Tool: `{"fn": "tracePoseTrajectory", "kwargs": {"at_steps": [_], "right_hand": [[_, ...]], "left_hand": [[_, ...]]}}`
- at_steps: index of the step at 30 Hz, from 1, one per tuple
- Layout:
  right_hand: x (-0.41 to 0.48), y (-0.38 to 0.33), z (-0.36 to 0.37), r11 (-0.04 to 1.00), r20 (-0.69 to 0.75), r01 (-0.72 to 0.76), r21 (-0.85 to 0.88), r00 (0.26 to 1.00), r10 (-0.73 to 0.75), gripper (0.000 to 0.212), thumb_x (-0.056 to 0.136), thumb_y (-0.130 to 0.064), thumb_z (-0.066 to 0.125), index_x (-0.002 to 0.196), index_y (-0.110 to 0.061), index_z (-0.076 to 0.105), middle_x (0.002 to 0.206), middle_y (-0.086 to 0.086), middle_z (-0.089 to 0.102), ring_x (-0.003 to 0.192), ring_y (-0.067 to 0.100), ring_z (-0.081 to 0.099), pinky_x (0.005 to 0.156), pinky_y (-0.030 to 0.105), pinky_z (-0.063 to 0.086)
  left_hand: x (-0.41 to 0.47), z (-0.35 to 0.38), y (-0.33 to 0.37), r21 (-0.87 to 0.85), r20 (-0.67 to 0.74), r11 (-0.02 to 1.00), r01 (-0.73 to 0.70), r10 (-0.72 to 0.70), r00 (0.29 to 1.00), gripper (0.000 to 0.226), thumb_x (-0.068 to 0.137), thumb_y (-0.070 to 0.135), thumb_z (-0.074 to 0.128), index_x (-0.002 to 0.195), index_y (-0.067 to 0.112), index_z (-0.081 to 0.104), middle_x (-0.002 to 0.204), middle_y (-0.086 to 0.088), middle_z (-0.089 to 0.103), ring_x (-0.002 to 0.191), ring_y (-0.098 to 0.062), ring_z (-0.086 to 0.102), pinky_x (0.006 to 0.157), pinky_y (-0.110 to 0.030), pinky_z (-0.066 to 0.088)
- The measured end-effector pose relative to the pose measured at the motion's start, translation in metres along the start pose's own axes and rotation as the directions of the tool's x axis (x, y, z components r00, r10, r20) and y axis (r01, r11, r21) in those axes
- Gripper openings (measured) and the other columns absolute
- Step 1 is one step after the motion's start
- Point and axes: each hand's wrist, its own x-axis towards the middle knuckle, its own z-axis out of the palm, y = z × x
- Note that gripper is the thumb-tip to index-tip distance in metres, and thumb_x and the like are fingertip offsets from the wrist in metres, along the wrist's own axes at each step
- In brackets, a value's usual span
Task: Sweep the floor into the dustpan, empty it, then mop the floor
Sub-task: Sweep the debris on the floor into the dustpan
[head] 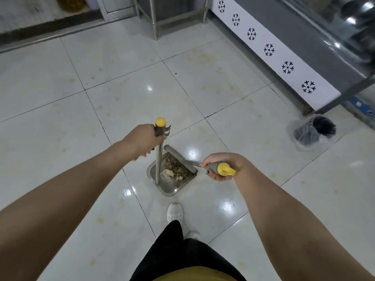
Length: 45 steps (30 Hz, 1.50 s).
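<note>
The left hand (142, 138) is closed around the top of the dustpan handle (159, 159), just under its yellow cap, and holds this pole nearly upright. Below it the dustpan (170, 189) stands on the tiled floor (121, 78), a little in front of the person's white shoe (175, 211). Inside the pan lies a pile of debris (174, 169), brownish crumbs with one pale lump. The broom (178, 157) lies with its gray head across the far right edge of the pan, touching the pile or just beside it; I cannot tell which. The right hand (221, 167) is wrapped around the gray grip of the broom, close to its yellow end.

To my judgement the sweeping step is almost done. The dirt is gathered in the pan, and the floor around it shows mostly yellowish stains, which are work for the mop.

Farther right, well apart from the pan, a bin (304, 134) lined with a black bag stands near the foot of a cabinet with a snowflake panel (269, 49). The next move is probably the emptying. It calls for lifting the pan by the pole with its open side tilted upward, so the pile does not slide out, then carrying it to the bin and tipping it there. No mop is in view.
</note>
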Motion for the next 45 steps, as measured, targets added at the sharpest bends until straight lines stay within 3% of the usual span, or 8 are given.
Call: {"fn": "tracePoseTrajectory", "kwargs": {"at_steps": [9, 12, 18, 22, 27, 34, 39, 45], "right_hand": [[-0.011, 0.064, -0.010, 0.995, -0.096, 0.098, 0.004, 0.991, -0.097, 0.017, 0.082, -0.017, 0.065, 0.083, -0.009, 0.050, 0.046, 0.006, 0.059, 0.036, 0.011, 0.057, 0.037, 0.017, 0.046], [-0.010, 0.080, -0.009, 0.994, -0.128, 0.110, -0.007, 0.986, -0.110, 0.016, 0.085, -0.016, 0.062, 0.086, -0.007, 0.049, 0.063, 0.010, 0.059, 0.035, 0.013, 0.057, 0.038, 0.017, 0.047], [-0.017, 0.108, 0.003, 0.979, -0.122, 0.199, 0.047, 0.974, -0.192, 0.008, 0.089, -0.010, 0.058, 0.088, -0.008, 0.050, 0.080, 0.011, 0.053, 0.035, 0.012, 0.056, 0.037, 0.017, 0.046], [-0.022, 0.124, 0.008, 0.977, -0.170, 0.200, -0.069, 0.963, -0.209, 0.006, 0.093, -0.011, 0.054, 0.092, -0.008, 0.048, 0.078, 0.013, 0.056, 0.032, 0.010, 0.055, 0.036, 0.016, 0.045], [-0.019, 0.139, 0.016, 0.972, -0.224, 0.187, -0.140, 0.951, -0.215, 0.010, 0.094, -0.015, 0.052, 0.089, -0.010, 0.046, 0.076, 0.011, 0.059, 0.032, 0.008, 0.055, 0.036, 0.016, 0.044], [-0.007, 0.151, 0.031, 0.975, -0.290, 0.199, -0.093, 0.932, -0.218, 0.012, 0.095, -0.011, 0.052, 0.086, -0.007, 0.046, 0.077, 0.014, 0.060, 0.036, 0.010, 0.056, 0.037, 0.017, 0.047], [0.003, 0.147, 0.033, 0.973, -0.294, 0.222, -0.071, 0.927, -0.233, 0.010, 0.093, -0.009, 0.054, 0.087, -0.005, 0.048, 0.078, 0.016, 0.060, 0.033, 0.011, 0.055, 0.036, 0.018, 0.047], [0.010, 0.115, 0.027, 0.962, -0.273, 0.260, -0.084, 0.922, -0.273, 0.010, 0.091, -0.006, 0.058, 0.086, -0.003, 0.050, 0.076, 0.017, 0.058, 0.033, 0.012, 0.057, 0.037, 0.019, 0.048]], "left_hand": [[-0.059, 0.052, -0.018, -0.009, -0.151, 0.999, 0.045, -0.046, 0.987, 0.031, 0.092, 0.037, 0.055, 0.095, 0.006, 0.053, 0.062, -0.004, 0.057, 0.046, -0.016, 0.056, 0.037, -0.020, 0.040], [-0.081, 0.068, -0.031, -0.025, -0.162, 0.997, 0.077, -0.080, 0.984, 0.029, 0.092, 0.036, 0.054, 0.095, 0.008, 0.051, 0.062, -0.004, 0.057, 0.046, -0.016, 0.056, 0.038, -0.021, 0.041], [-0.123, 0.093, -0.052, -0.209, -0.016, 0.968, 0.137, -0.143, 0.990, 0.024, 0.093, 0.030, 0.055, 0.101, 0.007, 0.050, 0.068, -0.008, 0.058, 0.049, -0.021, 0.057, 0.045, -0.026, 0.049], [-0.140, 0.104, -0.055, -0.255, -0.001, 0.959, 0.122, -0.126, 0.992, 0.019, 0.094, 0.026, 0.054, 0.099, 0.008, 0.050, 0.068, -0.009, 0.059, 0.047, -0.018, 0.058, 0.042, -0.024, 0.049], [-0.163, 0.129, -0.074, -0.525, 0.023, 0.834, 0.169, -0.184, 0.983, 0.017, 0.091, 0.021, 0.058, 0.096, 0.005, 0.056, 0.061, -0.008, 0.062, 0.037, -0.013, 0.059, 0.039, -0.022, 0.050], [-0.190, 0.132, -0.120, -0.548, -0.223, 0.818, 0.176, -0.345, 0.912, 0.024, 0.089, 0.036, 0.059, 0.074, 0.019, 0.052, 0.061, -0.006, 0.058, 0.047, -0.019, 0.053, 0.041, -0.022, 0.043], [-0.192, 0.123, -0.124, -0.652, -0.223, 0.748, 0.125, -0.347, 0.911, 0.028, 0.086, 0.036, 0.062, 0.074, 0.013, 0.055, 0.052, -0.002, 0.052, 0.040, -0.017, 0.046, 0.038, -0.021, 0.038], [-0.221, 0.166, -0.139, -0.789, -0.191, 0.590, 0.172, -0.501, 0.844, 0.036, 0.088, 0.035, 0.063, 0.070, 0.008, 0.047, 0.042, 0.002, 0.044, 0.036, -0.018, 0.041, 0.042, -0.025, 0.037]]}}
